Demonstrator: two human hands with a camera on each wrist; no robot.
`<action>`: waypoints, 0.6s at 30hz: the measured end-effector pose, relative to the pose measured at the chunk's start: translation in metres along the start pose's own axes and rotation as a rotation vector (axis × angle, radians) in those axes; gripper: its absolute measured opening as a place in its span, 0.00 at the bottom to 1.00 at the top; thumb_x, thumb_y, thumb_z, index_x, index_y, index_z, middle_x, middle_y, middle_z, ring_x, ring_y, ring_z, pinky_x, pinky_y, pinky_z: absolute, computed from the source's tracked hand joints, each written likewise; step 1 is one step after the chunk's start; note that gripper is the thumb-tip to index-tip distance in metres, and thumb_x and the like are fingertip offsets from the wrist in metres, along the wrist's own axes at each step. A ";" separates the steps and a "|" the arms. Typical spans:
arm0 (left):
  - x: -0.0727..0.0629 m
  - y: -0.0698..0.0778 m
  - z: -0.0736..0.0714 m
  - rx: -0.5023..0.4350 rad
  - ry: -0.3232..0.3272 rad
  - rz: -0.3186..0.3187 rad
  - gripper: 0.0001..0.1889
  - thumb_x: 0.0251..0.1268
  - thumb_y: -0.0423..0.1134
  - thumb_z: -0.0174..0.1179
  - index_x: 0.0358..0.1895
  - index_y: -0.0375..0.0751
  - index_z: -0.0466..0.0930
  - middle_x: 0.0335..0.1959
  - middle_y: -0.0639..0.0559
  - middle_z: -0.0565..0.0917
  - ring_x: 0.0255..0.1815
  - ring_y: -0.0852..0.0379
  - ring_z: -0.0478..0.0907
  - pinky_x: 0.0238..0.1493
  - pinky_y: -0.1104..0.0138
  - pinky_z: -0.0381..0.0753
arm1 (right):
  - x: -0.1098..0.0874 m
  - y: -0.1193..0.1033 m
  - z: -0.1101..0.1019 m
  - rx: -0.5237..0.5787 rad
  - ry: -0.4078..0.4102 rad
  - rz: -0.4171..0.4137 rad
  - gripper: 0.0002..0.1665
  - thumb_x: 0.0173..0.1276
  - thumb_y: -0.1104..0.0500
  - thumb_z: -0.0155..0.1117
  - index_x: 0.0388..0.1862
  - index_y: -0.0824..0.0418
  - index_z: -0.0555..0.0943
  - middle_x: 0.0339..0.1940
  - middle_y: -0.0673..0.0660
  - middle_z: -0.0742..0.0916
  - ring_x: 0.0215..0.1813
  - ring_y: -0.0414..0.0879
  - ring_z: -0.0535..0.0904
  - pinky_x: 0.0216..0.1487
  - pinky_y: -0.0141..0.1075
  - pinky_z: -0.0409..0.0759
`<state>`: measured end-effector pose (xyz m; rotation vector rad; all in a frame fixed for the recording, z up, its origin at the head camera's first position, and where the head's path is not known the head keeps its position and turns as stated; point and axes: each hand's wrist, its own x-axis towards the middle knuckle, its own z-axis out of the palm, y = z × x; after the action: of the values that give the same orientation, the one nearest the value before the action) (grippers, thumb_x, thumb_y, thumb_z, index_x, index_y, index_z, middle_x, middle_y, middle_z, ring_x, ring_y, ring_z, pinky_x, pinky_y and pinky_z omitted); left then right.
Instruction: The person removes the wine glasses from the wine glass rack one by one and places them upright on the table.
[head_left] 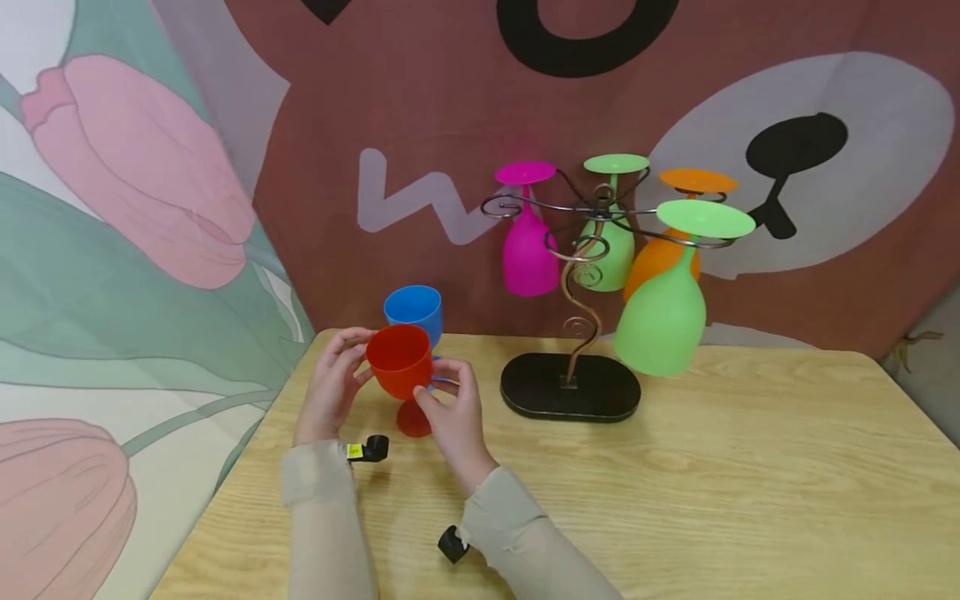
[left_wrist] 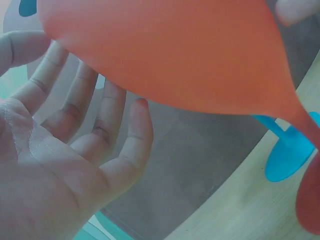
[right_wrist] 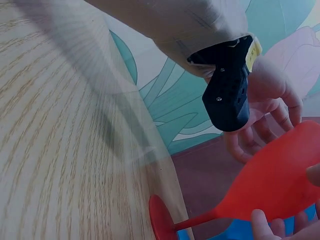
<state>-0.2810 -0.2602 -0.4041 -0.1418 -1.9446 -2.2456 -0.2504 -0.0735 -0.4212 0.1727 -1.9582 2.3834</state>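
Observation:
Between my two hands is a red plastic goblet point(head_left: 400, 367), bowl upward and tilted slightly, its foot low over the table. My left hand point(head_left: 330, 393) holds the bowl's left side, thumb and fingertips at the wall near the rim; in the left wrist view the little finger point(left_wrist: 135, 132) stands off it. From the right, my right hand point(head_left: 459, 421) grips the lower bowl, thumb on the near side and fingers reaching behind. A blue goblet point(head_left: 414, 307) stands upright just behind, partly hidden by the red one.
To the right, a curled metal stemware rack stands on a black oval base point(head_left: 570, 387). Upside down from it hang a magenta goblet point(head_left: 531, 258), an orange goblet point(head_left: 651, 258) and two green goblets, one nearest me point(head_left: 663, 321). A printed cloth point(head_left: 420, 100) hangs behind the wooden table point(head_left: 712, 500).

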 end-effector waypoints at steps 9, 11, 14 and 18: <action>0.001 0.013 0.009 0.116 0.052 -0.005 0.11 0.81 0.40 0.49 0.59 0.41 0.73 0.56 0.55 0.77 0.60 0.52 0.73 0.58 0.70 0.80 | 0.004 -0.003 -0.010 -0.038 -0.020 0.007 0.20 0.72 0.64 0.65 0.60 0.58 0.74 0.60 0.57 0.78 0.60 0.55 0.75 0.55 0.42 0.84; 0.001 0.017 0.011 0.163 0.061 0.012 0.12 0.81 0.41 0.50 0.59 0.41 0.73 0.57 0.54 0.77 0.60 0.53 0.73 0.58 0.71 0.79 | 0.006 -0.004 -0.013 -0.041 -0.018 0.003 0.19 0.72 0.65 0.62 0.60 0.60 0.74 0.60 0.60 0.78 0.58 0.55 0.76 0.54 0.41 0.84; -0.002 0.023 0.013 0.244 0.069 0.053 0.16 0.80 0.43 0.52 0.61 0.38 0.72 0.59 0.51 0.77 0.60 0.52 0.74 0.61 0.68 0.78 | 0.009 -0.006 -0.018 -0.016 0.007 0.004 0.19 0.69 0.68 0.60 0.58 0.64 0.75 0.59 0.62 0.79 0.53 0.55 0.78 0.52 0.40 0.84; -0.009 0.031 0.017 0.388 0.069 0.089 0.17 0.80 0.44 0.52 0.63 0.38 0.72 0.62 0.47 0.76 0.60 0.49 0.73 0.69 0.57 0.73 | 0.012 -0.008 -0.026 0.014 0.043 0.009 0.17 0.67 0.70 0.58 0.55 0.67 0.77 0.55 0.63 0.80 0.46 0.51 0.81 0.51 0.40 0.85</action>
<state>-0.2666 -0.2471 -0.3735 -0.0965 -2.2399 -1.7543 -0.2630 -0.0465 -0.4168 0.1116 -1.9286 2.3858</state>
